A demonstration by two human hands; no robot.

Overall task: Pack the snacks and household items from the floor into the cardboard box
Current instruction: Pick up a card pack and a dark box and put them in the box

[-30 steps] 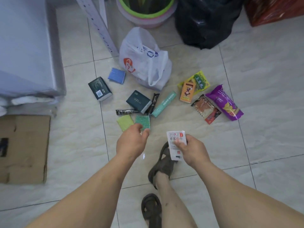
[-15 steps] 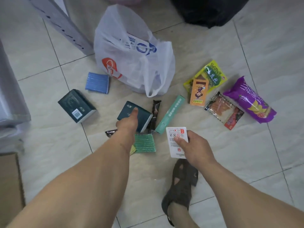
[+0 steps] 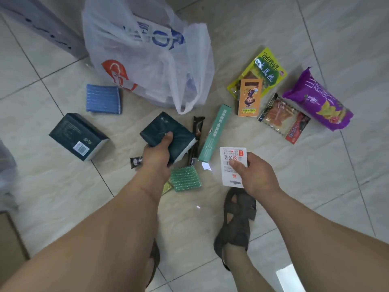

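My left hand [image 3: 156, 155] grips a dark green tissue pack [image 3: 166, 135] on the floor, thumb on top. My right hand [image 3: 255, 172] pinches a white card packet [image 3: 231, 163] above the tiles. A second dark green pack [image 3: 79, 135] lies to the left. Between my hands sit a green scouring pad [image 3: 185, 178], a long teal box [image 3: 215, 132] and a dark snack bar [image 3: 196, 138]. A blue pad [image 3: 103, 99] lies further back. Right of centre are an orange packet [image 3: 249, 98], a yellow-green bag [image 3: 266, 69], a clear red-trimmed snack pack [image 3: 283, 119] and a purple chip bag [image 3: 320, 100]. A cardboard box edge [image 3: 8, 239] shows at far left.
A white plastic shopping bag [image 3: 145, 57] stands behind the items. A grey slanted frame leg [image 3: 44, 26] crosses the top left. My sandalled foot [image 3: 237, 220] stands just below my right hand. Tiled floor surrounds everything.
My left hand has moved from the green pad forward onto the dark green pack and closed on it. The view has dropped closer to the floor. My right hand still holds the white packet.
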